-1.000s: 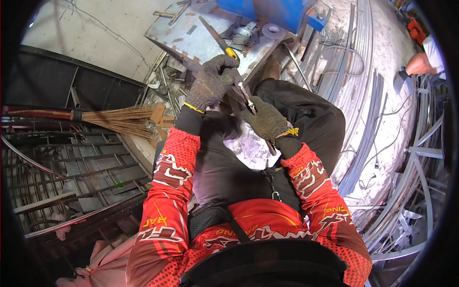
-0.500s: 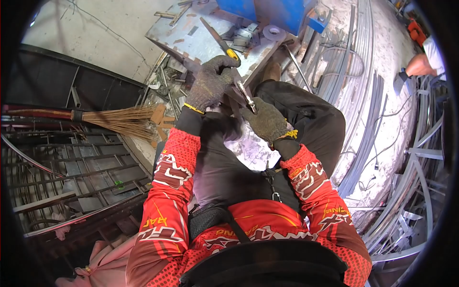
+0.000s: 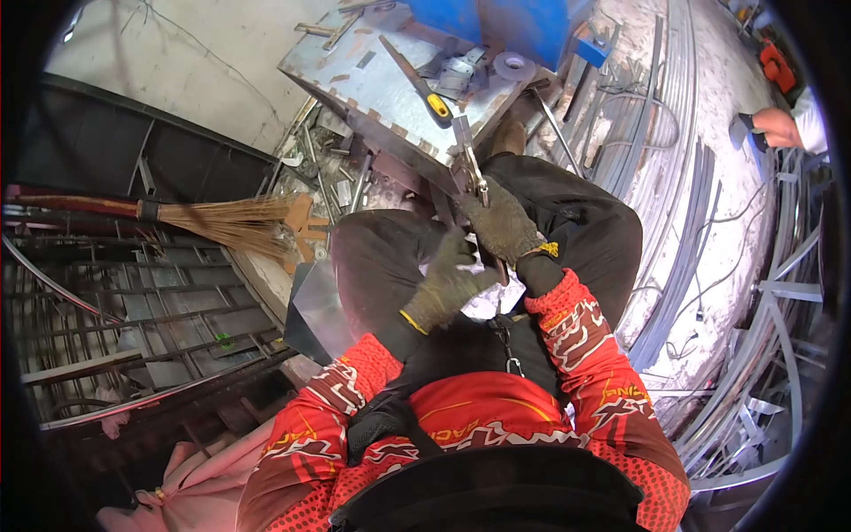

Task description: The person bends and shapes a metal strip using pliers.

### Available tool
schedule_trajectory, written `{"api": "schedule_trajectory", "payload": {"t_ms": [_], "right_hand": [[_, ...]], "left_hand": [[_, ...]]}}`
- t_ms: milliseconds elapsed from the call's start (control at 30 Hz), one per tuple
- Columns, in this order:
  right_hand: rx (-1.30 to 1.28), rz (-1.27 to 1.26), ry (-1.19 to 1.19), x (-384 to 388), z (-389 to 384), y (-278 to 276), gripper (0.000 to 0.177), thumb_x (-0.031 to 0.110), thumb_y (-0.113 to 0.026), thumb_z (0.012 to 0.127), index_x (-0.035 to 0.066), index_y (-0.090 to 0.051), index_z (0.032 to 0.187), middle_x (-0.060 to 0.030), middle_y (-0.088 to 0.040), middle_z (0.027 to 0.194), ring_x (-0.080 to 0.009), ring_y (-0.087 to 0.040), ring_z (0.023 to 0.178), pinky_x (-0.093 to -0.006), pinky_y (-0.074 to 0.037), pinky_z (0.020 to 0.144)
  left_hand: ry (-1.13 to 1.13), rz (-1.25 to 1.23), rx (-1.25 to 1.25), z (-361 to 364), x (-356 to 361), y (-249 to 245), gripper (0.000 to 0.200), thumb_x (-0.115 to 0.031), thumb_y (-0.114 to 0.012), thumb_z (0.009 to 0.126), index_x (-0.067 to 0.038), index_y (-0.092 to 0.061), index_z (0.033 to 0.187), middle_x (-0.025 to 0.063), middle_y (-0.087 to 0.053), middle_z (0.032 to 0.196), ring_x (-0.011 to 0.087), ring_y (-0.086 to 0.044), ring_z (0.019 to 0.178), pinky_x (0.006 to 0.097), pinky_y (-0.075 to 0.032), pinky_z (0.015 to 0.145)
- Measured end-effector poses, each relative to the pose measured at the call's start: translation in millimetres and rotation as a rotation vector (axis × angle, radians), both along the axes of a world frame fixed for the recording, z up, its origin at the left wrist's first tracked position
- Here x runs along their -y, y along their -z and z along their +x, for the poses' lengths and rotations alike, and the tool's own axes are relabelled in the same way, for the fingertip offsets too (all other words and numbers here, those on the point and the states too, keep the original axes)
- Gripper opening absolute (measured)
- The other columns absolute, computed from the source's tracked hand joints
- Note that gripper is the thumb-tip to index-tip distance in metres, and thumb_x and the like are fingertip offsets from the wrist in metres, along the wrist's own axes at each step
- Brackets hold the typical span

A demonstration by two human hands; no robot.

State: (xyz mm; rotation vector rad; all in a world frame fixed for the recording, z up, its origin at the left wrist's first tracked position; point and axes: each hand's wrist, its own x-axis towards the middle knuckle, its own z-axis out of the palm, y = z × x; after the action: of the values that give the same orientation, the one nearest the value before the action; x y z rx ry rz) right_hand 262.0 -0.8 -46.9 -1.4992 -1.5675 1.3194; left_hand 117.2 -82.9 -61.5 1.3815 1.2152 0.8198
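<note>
My right hand (image 3: 501,222), in a grey knit glove, is closed around a silver hinged tool that looks like locking pliers (image 3: 477,182). A flat metal piece (image 3: 464,137) stands at the pliers' far end, close to the edge of the metal-topped table (image 3: 355,93). My gloved left hand (image 3: 443,288) is over my lap, its fingers spread and nothing seen in them. Beyond the pliers, a long-bladed tool with a yellow-and-black handle (image 3: 437,106) lies on the tabletop, near small metal plates (image 3: 459,75) and a pale disc (image 3: 512,66).
A blue metal box (image 3: 496,27) stands at the back of the table. Long metal strips (image 3: 678,239) lie on the floor to the right. A straw broom (image 3: 222,215) and a metal rack (image 3: 168,319) are at left. Another person's hand (image 3: 776,127) shows at far right.
My left hand has left the area by the pliers and come back toward my lap, its fingers opening. My right hand keeps the pliers, now pointing more directly at the table.
</note>
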Motion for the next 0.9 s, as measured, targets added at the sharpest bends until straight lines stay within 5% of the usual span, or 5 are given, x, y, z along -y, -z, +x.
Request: {"api": "schedule_trajectory", "payload": {"t_ms": [267, 600, 667, 767, 900], "right_hand": [[-0.042, 0.098, 0.097, 6, -9, -2, 0.045, 0.041, -0.07, 0.096, 0.005, -0.066, 0.121, -0.0216, -0.073, 0.104, -0.0418, -0.07, 0.101, -0.0481, -0.053, 0.086], [-0.086, 0.131, 0.184, 6, -11, 11, 0.043, 0.044, -0.071, 0.095, 0.002, -0.069, 0.106, -0.0195, -0.072, 0.089, -0.0358, -0.072, 0.088, -0.0456, -0.054, 0.079], [-0.283, -0.229, 0.061, 3, -6, 17, 0.046, 0.047, -0.072, 0.094, 0.001, -0.071, 0.101, -0.0162, -0.072, 0.084, -0.0276, -0.072, 0.082, -0.0422, -0.054, 0.075], [-0.469, -0.077, -0.027, 15, -16, 22, 0.024, 0.028, -0.066, 0.103, 0.005, -0.07, 0.107, 0.0012, -0.067, 0.087, -0.0055, -0.061, 0.077, -0.0265, -0.05, 0.068], [-0.261, -0.013, -0.159, 17, -22, 36, 0.024, 0.026, -0.067, 0.102, 0.003, -0.072, 0.108, 0.0025, -0.068, 0.088, -0.0063, -0.061, 0.076, -0.0267, -0.049, 0.066]], "left_hand": [[0.123, -0.045, 0.08, 4, -8, 35, 0.09, -0.025, -0.088, 0.083, 0.0, -0.031, 0.149, 0.0178, -0.052, 0.141, 0.0278, -0.053, 0.132, 0.0441, -0.047, 0.109], [0.154, 0.045, -0.164, 1, -12, 28, 0.082, -0.028, -0.083, 0.087, 0.0, -0.037, 0.148, 0.0186, -0.052, 0.142, 0.0303, -0.053, 0.133, 0.0438, -0.044, 0.112], [0.085, -0.042, 0.382, 1, -14, 38, 0.06, -0.015, -0.081, 0.088, 0.003, -0.05, 0.136, 0.0136, -0.067, 0.12, 0.0255, -0.066, 0.112, 0.037, -0.054, 0.097], [0.255, -0.531, 0.584, -24, -18, 31, 0.041, -0.012, -0.078, 0.091, 0.004, -0.062, 0.126, 0.0121, -0.071, 0.112, 0.0222, -0.07, 0.099, 0.0351, -0.058, 0.09], [0.197, -0.442, 0.53, -37, -6, 35, 0.027, -0.017, -0.079, 0.091, 0.001, -0.071, 0.109, 0.0071, -0.074, 0.091, 0.0155, -0.069, 0.074, 0.0289, -0.056, 0.06]]}}
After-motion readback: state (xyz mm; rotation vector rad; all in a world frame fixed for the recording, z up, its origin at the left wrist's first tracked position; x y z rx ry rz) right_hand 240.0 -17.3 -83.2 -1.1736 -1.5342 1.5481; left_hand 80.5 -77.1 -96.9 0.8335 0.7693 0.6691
